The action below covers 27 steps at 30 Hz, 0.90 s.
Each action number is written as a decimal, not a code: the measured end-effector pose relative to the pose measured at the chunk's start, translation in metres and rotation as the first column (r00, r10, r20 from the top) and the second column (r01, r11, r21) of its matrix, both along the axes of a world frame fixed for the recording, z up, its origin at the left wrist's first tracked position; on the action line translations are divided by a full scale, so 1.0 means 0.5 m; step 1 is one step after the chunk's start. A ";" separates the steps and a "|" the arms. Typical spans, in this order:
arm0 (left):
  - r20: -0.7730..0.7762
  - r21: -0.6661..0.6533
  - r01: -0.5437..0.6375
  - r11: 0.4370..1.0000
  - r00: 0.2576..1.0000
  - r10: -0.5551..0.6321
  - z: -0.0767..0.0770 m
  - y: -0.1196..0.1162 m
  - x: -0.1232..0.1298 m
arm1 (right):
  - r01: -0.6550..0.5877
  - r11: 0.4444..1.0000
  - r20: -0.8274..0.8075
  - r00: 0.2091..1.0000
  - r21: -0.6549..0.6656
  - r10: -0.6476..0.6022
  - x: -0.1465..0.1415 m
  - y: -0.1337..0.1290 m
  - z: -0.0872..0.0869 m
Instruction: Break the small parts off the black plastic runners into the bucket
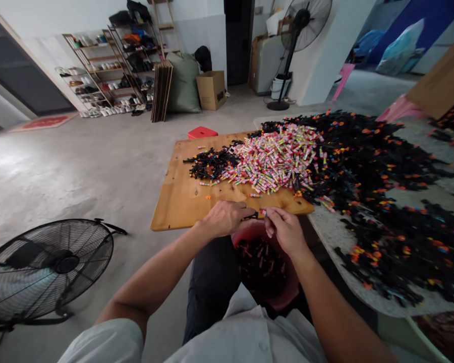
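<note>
At the near edge of the wooden board (174,206), my left hand (224,218) is closed round a small black piece (251,216). Close by on the right, my right hand (285,229) pinches a small red-tipped piece (264,212), its end near the black one. Whether the two pieces touch cannot be made out. Beyond my hands lies a heap of pink, white and yellow tubes (280,156), with a smaller pile of black pieces (212,164) at its left. Below my hands, a red tub (287,295) holds dark pieces with some tubes among them.
A grey table (333,237) on the right bears large piles of black and orange pieces (371,151). A red stool (202,132) shows behind the board. A black fan (66,262) stands at lower left. Shoe racks, a sack, a cardboard box (211,91) and another fan are farther back.
</note>
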<state>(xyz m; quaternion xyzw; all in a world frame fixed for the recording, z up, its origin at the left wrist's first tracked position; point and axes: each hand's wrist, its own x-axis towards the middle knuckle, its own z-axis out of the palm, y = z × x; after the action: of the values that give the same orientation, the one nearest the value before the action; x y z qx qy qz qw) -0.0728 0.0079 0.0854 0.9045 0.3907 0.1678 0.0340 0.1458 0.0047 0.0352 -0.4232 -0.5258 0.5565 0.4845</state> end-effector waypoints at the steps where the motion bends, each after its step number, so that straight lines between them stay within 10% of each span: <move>1: 0.002 -0.003 0.004 1.000 1.000 -0.004 -0.001 0.000 0.000 | -0.005 1.000 -0.028 1.000 -0.017 0.004 -0.003 0.001 0.001; 20: -0.007 0.010 0.018 1.000 1.000 -0.018 0.000 -0.003 0.004 | -0.009 1.000 0.070 0.998 0.025 0.007 -0.003 -0.004 0.012; 27: -0.020 0.028 0.017 0.999 1.000 -0.016 -0.005 -0.002 0.004 | -0.068 0.989 -0.146 0.988 -0.134 0.048 -0.003 -0.003 0.004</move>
<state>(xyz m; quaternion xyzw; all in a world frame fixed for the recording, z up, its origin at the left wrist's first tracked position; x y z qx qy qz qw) -0.0707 0.0068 0.0830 0.9097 0.3810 0.1642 0.0188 0.1444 0.0034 0.0370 -0.3993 -0.4621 0.6344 0.4738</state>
